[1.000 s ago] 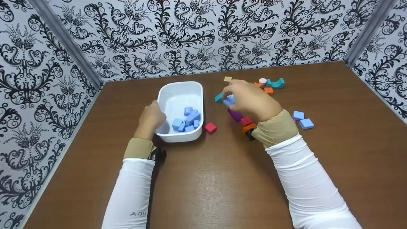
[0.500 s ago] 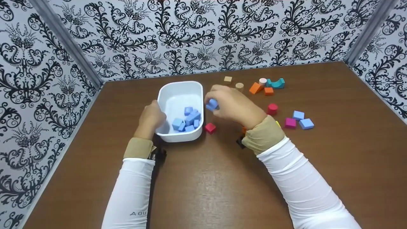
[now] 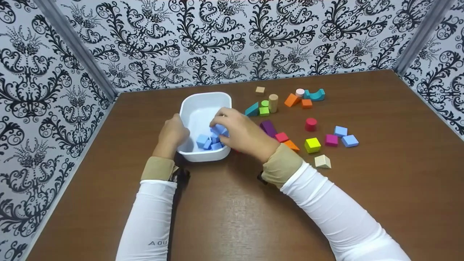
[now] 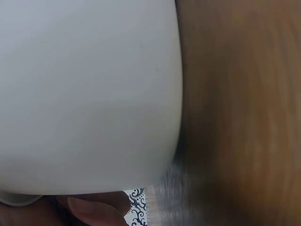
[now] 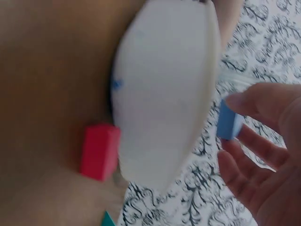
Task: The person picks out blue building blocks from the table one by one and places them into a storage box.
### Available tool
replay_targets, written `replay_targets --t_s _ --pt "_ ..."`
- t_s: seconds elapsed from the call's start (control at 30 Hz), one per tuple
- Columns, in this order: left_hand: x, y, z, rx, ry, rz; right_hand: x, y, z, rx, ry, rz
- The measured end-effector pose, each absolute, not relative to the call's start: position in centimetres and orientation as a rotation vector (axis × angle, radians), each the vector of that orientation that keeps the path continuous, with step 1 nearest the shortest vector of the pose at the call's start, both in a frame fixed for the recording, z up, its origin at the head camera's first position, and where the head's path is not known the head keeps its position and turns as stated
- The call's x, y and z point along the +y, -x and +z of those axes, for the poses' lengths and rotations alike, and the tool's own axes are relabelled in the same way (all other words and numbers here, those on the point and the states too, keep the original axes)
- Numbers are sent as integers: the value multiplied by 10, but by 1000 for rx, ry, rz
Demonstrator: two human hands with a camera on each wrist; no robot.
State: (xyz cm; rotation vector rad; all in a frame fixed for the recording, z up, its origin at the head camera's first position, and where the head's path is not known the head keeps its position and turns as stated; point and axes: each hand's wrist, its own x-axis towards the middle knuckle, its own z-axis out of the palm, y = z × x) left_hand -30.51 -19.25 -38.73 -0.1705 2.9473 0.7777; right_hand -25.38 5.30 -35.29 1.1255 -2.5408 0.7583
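Note:
At its left side, a white plastic bin (image 3: 204, 157) is gripped by my left hand (image 3: 173, 132), whose fingers curl at the rim. Several blue blocks (image 3: 203, 140) lie inside, toward the near right. My right hand (image 3: 242, 131) is over the bin's right wall and pinches a blue block (image 5: 227, 120) between thumb and fingers, as the right wrist view shows. In the left wrist view the bin's outer wall (image 4: 89, 99) fills much of the picture, with fingers (image 4: 94, 211) below it. A red block (image 5: 99, 151) stands beside the bin, mostly hidden in the head view.
Right of the bin lie loose blocks: a purple block (image 3: 268, 128), a yellow cube (image 3: 312, 145), a red cylinder (image 3: 310, 124), a magenta cube (image 3: 331, 140), two blue blocks (image 3: 349, 141), a teal arch (image 3: 315, 95) and several others. A patterned wall (image 3: 232, 43) stands behind the table.
My right hand has carried the blue block leftward from among the loose blocks to over the bin. Blocks formerly behind the arm now show. The left hand stays on the bin.

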Motion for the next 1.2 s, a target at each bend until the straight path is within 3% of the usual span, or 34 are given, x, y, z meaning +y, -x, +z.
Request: replay_targets --t_s 0.4,1.2 --pt "-192 304 -387 2960 170 780 38 249 -372 -2471 -1251 762" --pt "-192 306 -389 2963 171 755 39 250 -373 -2632 -1135 801"
